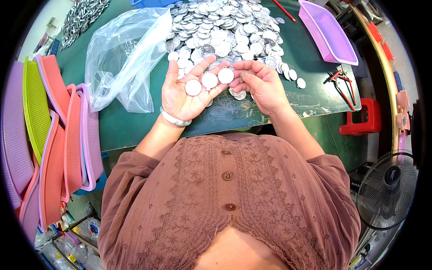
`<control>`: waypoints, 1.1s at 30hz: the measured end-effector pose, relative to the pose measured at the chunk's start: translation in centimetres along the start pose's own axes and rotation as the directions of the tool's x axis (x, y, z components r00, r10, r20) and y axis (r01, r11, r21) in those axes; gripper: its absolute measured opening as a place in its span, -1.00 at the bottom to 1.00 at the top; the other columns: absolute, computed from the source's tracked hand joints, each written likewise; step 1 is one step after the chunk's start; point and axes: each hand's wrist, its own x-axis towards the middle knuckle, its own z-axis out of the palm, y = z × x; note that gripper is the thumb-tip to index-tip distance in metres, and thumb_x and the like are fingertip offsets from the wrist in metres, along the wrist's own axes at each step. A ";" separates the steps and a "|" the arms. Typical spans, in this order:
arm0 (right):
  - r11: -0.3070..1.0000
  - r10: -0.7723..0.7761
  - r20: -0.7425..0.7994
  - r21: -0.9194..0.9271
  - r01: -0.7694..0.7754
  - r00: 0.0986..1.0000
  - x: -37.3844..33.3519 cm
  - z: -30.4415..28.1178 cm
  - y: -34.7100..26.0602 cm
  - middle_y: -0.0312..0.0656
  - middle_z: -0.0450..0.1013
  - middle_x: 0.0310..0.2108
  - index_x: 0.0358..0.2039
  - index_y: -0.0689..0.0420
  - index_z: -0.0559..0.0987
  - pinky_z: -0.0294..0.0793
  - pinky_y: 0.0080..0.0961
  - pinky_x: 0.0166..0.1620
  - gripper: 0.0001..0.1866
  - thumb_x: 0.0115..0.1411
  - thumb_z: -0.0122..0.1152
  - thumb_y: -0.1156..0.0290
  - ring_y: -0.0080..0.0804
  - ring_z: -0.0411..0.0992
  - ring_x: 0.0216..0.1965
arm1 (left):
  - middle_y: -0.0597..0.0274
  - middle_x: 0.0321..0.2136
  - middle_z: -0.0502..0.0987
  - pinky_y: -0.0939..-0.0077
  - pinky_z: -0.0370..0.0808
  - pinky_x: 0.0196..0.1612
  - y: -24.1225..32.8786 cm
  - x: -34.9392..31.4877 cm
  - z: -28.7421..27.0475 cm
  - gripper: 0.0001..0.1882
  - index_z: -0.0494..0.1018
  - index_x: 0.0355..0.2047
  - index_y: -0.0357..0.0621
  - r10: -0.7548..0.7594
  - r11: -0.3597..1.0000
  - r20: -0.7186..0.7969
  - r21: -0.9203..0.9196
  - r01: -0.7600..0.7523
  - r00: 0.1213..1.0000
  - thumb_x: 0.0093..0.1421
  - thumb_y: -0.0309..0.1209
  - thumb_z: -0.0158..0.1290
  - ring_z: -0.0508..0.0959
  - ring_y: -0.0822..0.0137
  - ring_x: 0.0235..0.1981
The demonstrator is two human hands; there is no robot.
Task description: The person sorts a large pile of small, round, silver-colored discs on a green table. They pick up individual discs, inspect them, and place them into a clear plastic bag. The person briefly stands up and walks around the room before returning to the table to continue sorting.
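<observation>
My left hand (177,96) is palm up with its fingers spread, above the near edge of the green table (135,130). Three round, silvery-white metal discs lie in a row across it: one disc (193,87) near the palm, a middle disc (209,81) with a small tab, and an outer disc (226,76) at the fingertips. My right hand (265,87) is closed in a pinch at the right edge of the outer disc. Just beyond both hands spreads a big heap of similar discs (220,29). A few lie partly hidden under my hands.
Left of the heap lies a clear plastic bag (126,58). Grey metal pieces (83,18) are piled far left. Stacked plastic baskets (54,135) stand at the left. A purple basket (330,33), red-handled pliers (344,85), red stool (362,118) and fan (389,189) are at right.
</observation>
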 end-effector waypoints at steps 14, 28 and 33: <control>0.838 -0.253 -0.048 -0.511 0.193 0.966 -0.1 -0.2 0.8 -0.23 0.43 -0.42 -0.37 0.25 0.49 0.36 -0.62 -0.39 -0.86 0.02 0.01 0.57 -0.52 0.38 -0.45 | -0.29 0.13 -0.12 0.10 -0.10 0.18 0.3 0.2 -0.5 -0.18 -0.09 0.10 -0.45 0.024 1.000 0.013 0.008 -0.024 1.000 0.13 0.11 -0.35 -0.06 -0.03 0.17; -0.123 -0.510 0.565 -0.794 0.596 0.649 1.1 5.1 0.2 -0.27 0.30 -0.61 -0.71 0.10 0.47 0.18 -0.38 -0.41 -0.81 -0.21 0.21 0.26 -0.31 0.31 -0.48 | -0.04 0.00 0.22 0.26 0.12 0.10 -0.4 0.3 -0.4 -0.21 0.04 0.08 -0.31 0.037 0.991 -0.096 0.134 -0.024 0.995 0.10 0.16 -0.32 0.25 0.12 0.02; 0.428 -0.448 0.179 -0.817 0.386 0.876 1.0 4.4 0.0 -0.21 0.37 -0.64 -0.66 0.18 0.51 0.30 -0.48 -0.42 -0.87 -0.14 0.15 0.39 -0.36 0.36 -0.57 | -0.08 -0.04 0.26 0.22 0.15 0.08 -0.2 0.6 -1.1 -0.30 0.11 0.03 -0.31 0.046 0.992 -0.102 0.120 -0.034 0.994 0.13 0.08 -0.28 0.27 0.09 0.00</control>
